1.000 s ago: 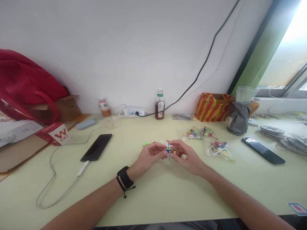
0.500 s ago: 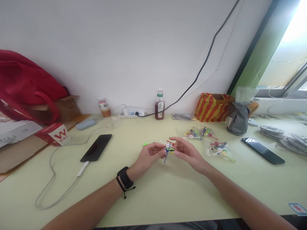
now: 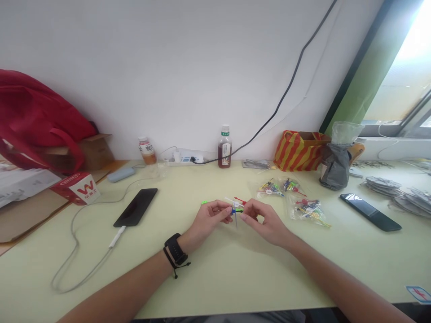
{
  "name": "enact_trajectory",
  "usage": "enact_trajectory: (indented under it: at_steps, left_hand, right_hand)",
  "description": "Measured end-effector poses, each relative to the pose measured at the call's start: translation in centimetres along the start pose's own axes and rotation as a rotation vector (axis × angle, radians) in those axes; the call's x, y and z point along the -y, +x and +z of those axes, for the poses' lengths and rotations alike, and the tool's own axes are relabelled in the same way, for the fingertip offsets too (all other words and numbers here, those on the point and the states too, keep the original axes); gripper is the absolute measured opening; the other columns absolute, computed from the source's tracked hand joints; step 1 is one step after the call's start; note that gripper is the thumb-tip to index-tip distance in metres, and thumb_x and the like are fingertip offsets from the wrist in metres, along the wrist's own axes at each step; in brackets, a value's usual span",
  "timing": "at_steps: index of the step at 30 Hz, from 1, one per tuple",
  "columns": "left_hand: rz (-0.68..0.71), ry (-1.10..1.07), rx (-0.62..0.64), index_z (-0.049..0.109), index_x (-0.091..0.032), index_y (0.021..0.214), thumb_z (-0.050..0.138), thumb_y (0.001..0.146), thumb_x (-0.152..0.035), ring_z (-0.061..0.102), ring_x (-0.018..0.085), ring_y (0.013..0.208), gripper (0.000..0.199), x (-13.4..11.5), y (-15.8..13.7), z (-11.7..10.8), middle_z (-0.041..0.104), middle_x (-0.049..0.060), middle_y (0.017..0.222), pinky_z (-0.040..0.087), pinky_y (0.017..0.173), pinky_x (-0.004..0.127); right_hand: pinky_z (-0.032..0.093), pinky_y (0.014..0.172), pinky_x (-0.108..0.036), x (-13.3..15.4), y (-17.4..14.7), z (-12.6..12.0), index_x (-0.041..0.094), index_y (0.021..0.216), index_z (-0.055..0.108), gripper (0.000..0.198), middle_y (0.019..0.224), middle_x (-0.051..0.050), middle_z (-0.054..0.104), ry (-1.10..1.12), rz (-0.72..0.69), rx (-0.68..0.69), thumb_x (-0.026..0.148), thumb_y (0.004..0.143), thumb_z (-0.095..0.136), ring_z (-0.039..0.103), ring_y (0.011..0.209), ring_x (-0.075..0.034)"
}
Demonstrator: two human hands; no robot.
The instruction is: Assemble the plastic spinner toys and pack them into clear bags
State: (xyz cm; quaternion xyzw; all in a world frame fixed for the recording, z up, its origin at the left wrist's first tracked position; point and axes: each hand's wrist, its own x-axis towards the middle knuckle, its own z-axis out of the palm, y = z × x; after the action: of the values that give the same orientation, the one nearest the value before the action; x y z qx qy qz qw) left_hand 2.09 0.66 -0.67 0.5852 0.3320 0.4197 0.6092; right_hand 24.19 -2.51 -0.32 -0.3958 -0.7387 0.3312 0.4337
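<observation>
Head view: what does the left hand (image 3: 212, 219) have hold of?

"Its thumb and fingers are clamped on a slender blue plastic pointer (image 3: 233, 211), between the two hands above the tabletop (image 3: 215, 278). The narrow shaft stands nearly upright, blurred along its length."

"And the right hand (image 3: 266, 223)?"

"Curled, thumb and forefinger close together beside a small black tip (image 3: 240, 211). I can't tell whether they grip it or merely hover against it."

"What else is near the fingers?"

"A glossy red plastic arrow (image 3: 239, 200) with a flared head, a thin white plastic piece (image 3: 237, 204) next to it, and a flat bright green piece (image 3: 204, 202) partly behind the left hand."

"The packets to the right?"

"Three crinkled clear plastic bags, the nearest (image 3: 309, 211) filled with jumbled, spiky coloured pieces. Beyond them stands a paper-like bag with red and yellow stripes (image 3: 296, 151); further right are stacked thin grey discs (image 3: 382, 185)."

"Anything on the left?"

"A flat black phone (image 3: 135, 207) with smooth glass and rounded corners, joined to a pale, looping cable (image 3: 73, 233). The left wrist wears a matte black watch (image 3: 175, 249)."
</observation>
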Motion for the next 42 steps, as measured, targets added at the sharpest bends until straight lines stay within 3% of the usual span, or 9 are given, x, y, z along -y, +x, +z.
enact_trajectory:
  at_steps: [3,8,13,17,21,25,32,38,42]
  left_hand:
    - [-0.002,-0.007,0.053,0.079,-0.016,0.101,0.083,0.083,-0.043,0.069,0.018,0.074,0.033,-0.2,-0.2,0.2,0.075,0.006,0.08,0.054,0.072,0.029]
    - [-0.024,-0.023,0.105,0.077,-0.015,0.099,0.082,0.085,-0.044,0.07,0.018,0.076,0.032,-0.1,-0.3,0.3,0.076,0.008,0.085,0.055,0.073,0.029]
    - [-0.03,-0.004,0.098,0.077,-0.015,0.096,0.082,0.084,-0.045,0.071,0.019,0.074,0.034,-0.2,-0.3,0.5,0.075,0.008,0.083,0.057,0.072,0.03]
    - [-0.01,-0.003,0.018,0.075,-0.015,0.093,0.084,0.083,-0.04,0.073,0.019,0.077,0.029,-0.7,0.0,-0.1,0.076,0.007,0.083,0.058,0.076,0.032]
    - [0.054,-0.022,-0.161,0.067,-0.016,0.081,0.086,0.078,-0.034,0.075,0.022,0.087,0.026,-1.0,0.8,-1.5,0.077,0.006,0.088,0.058,0.082,0.033]
    - [0.151,0.154,-0.284,0.06,-0.018,0.077,0.087,0.075,-0.032,0.073,0.022,0.083,0.031,-0.4,1.7,-2.9,0.075,0.005,0.088,0.055,0.071,0.031]
    - [0.374,0.853,-0.158,0.073,-0.023,0.083,0.079,0.083,-0.033,0.066,0.024,0.09,0.011,0.9,1.4,-3.5,0.073,0.004,0.09,0.05,0.08,0.035]
    - [0.397,0.945,-0.15,0.077,-0.024,0.091,0.077,0.086,-0.033,0.066,0.025,0.095,0.01,1.2,1.5,-3.5,0.07,0.006,0.094,0.051,0.087,0.039]
    - [0.424,0.968,-0.054,0.076,-0.025,0.108,0.071,0.09,-0.029,0.061,0.027,0.113,0.019,1.3,1.4,-3.4,0.073,0.007,0.109,0.051,0.098,0.042]
  right_hand:
    - [0.045,0.058,-0.028,-0.3,0.0,0.4,0.026,0.119,0.061,0.027,0.083,0.0,0.062,-0.007,0.013,0.023,0.041,0.097,0.064,0.053,0.066,-0.015]
    - [0.049,0.058,-0.029,-0.5,-0.2,0.6,0.028,0.118,0.067,0.024,0.101,-0.005,0.069,-0.09,-0.04,0.058,0.036,0.096,0.064,0.055,0.066,-0.015]
    - [0.052,0.062,-0.03,-0.2,-0.2,0.5,0.027,0.121,0.066,0.025,0.096,-0.005,0.071,-0.076,-0.039,0.072,0.036,0.099,0.059,0.06,0.07,-0.017]
    - [0.055,0.069,-0.031,-0.3,-0.2,0.4,0.028,0.137,0.056,0.035,0.104,-0.006,0.068,-0.036,-0.03,0.045,0.035,0.103,0.053,0.063,0.077,-0.017]
    - [0.055,0.069,-0.032,-1.0,-0.2,0.3,0.029,0.137,0.054,0.035,0.104,-0.006,0.065,-0.083,-0.04,0.015,0.033,0.102,0.053,0.063,0.078,-0.017]
    - [0.054,0.083,-0.04,-1.9,0.0,-0.3,0.027,0.125,0.061,0.025,0.108,-0.008,0.066,-0.25,-0.129,-0.006,0.026,0.101,0.054,0.063,0.093,-0.023]
    - [0.048,0.099,-0.051,-3.6,0.5,-1.8,0.025,0.114,0.067,0.02,0.112,-0.01,0.066,-0.45,-0.16,0.02,0.019,0.096,0.06,0.057,0.112,-0.03]
    - [0.048,0.104,-0.051,-4.2,0.3,-1.8,0.027,0.122,0.067,0.03,0.125,-0.01,0.062,-0.455,-0.148,0.075,0.017,0.095,0.06,0.054,0.122,-0.03]
    - [0.048,0.106,-0.052,-4.5,0.2,-1.7,0.028,0.127,0.064,0.034,0.129,-0.01,0.06,-0.464,-0.141,0.095,0.017,0.094,0.061,0.053,0.125,-0.03]
